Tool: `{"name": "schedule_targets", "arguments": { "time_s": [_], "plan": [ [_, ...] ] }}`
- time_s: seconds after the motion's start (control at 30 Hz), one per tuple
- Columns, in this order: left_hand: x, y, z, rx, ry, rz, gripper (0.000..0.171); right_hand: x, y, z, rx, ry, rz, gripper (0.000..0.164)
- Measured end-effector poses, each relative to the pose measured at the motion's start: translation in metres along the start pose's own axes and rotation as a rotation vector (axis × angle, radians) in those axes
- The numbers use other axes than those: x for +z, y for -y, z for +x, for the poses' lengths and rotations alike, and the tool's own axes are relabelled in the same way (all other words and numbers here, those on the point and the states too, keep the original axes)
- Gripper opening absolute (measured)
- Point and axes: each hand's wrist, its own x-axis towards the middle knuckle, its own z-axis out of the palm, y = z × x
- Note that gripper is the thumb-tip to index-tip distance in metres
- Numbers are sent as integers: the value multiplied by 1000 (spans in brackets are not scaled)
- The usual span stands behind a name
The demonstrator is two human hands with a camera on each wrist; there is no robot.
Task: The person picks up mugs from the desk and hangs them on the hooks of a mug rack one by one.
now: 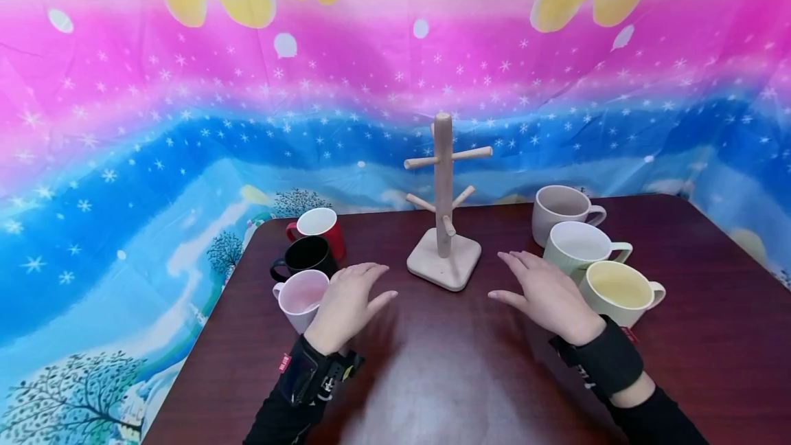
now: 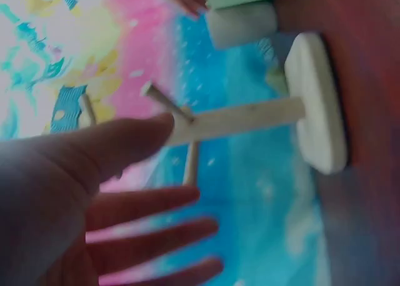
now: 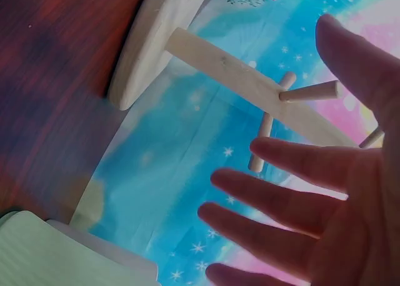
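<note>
A wooden mug rack (image 1: 443,191) stands upright near the middle of the table (image 1: 432,376), its pegs jutting out from the post above a squarish base. Taking that base as the clock's centre, the left hand (image 1: 346,304) lies at 8 o'clock and the right hand (image 1: 550,294) at 4. Both are spread wide and hold nothing, thumbs well apart from the extended fingers.

The left hand partly covers a pink mug (image 1: 301,294) between 8 and 9 o'clock; whether they touch I cannot tell. Just beyond it, around 9, are a black mug (image 1: 307,256) and then a red mug (image 1: 318,225) with a white inside. All three handles point towards 9.

Close by the right hand, a pale yellow mug (image 1: 621,287) sits between 3 and 4 o'clock, a pale green mug (image 1: 579,246) at 3, and a grey mug (image 1: 559,215) between 2 and 3, handles towards 3. Behind, at 12, hangs a snowflake-patterned backdrop (image 1: 371,88).
</note>
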Motion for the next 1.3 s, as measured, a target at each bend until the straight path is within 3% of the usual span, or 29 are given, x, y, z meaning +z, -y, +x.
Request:
{"name": "schedule_targets", "arguments": {
  "time_s": [0.17, 0.27, 0.5, 0.67, 0.8, 0.97, 1.1, 1.3],
  "plan": [
    [-24, 10, -3, 91, 73, -29, 40, -2, 1, 1, -1, -43, 48, 50],
    [-42, 21, -9, 91, 112, -71, 40, -2, 1, 2, -3, -64, 57, 44],
    [-77, 72, -33, -39, 119, -247, 48, -1, 2, 3, -21, -78, 46, 41],
    [-91, 109, -49, -185, 190, -319, 57, -1, 1, 3, -9, -51, 48, 41],
    [-90, 132, -57, -275, 219, -327, 56, -1, 2, 4, -6, -30, 45, 41],
    [-66, 150, -51, -306, 232, -255, 47, -1, -1, 2, -3, -14, 33, 40],
    [-51, 152, -46, -329, 250, -218, 40, 1, -1, 2, -9, -7, 25, 39],
    [-41, 152, -42, -314, 207, -142, 25, 3, 0, 4, -22, 9, 25, 39]
  ]
}}
